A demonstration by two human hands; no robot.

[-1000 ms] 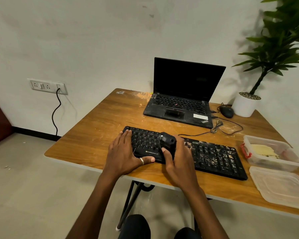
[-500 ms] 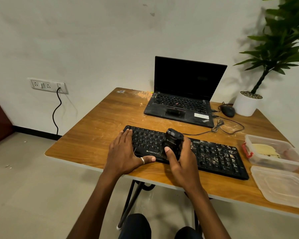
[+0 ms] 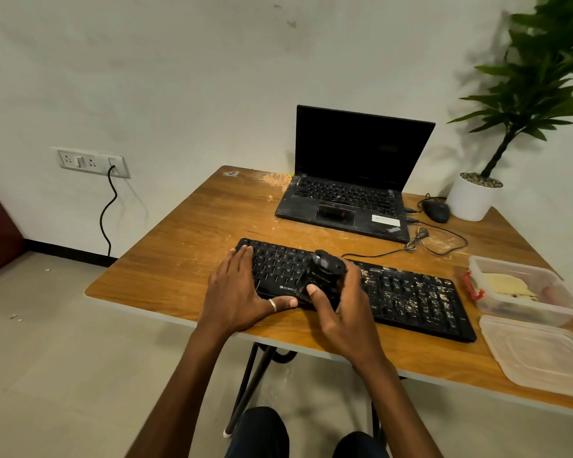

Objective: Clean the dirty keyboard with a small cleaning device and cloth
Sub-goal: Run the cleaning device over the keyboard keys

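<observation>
A black keyboard (image 3: 411, 299) lies across the front of the wooden table (image 3: 192, 259). Pale crumbs cover its right half; the left half looks dark and clean. My left hand (image 3: 239, 292) rests flat on the keyboard's left end, fingers straight, thumb along the front edge. My right hand (image 3: 341, 305) grips a small black cleaning device (image 3: 325, 272) that stands on the keys near the keyboard's middle, thumb pressed on its near face. No cloth is plainly in view.
An open black laptop (image 3: 344, 200) sits behind the keyboard, with a mouse (image 3: 437, 209) and a white potted plant (image 3: 473, 200) at the back right. A clear container (image 3: 523, 292) and its lid (image 3: 540, 355) lie at the right edge. Cables (image 3: 420, 239) cross behind the keyboard.
My right hand has slid the device a little to the right along the keys, then kept it near the middle. The left hand stays in place.
</observation>
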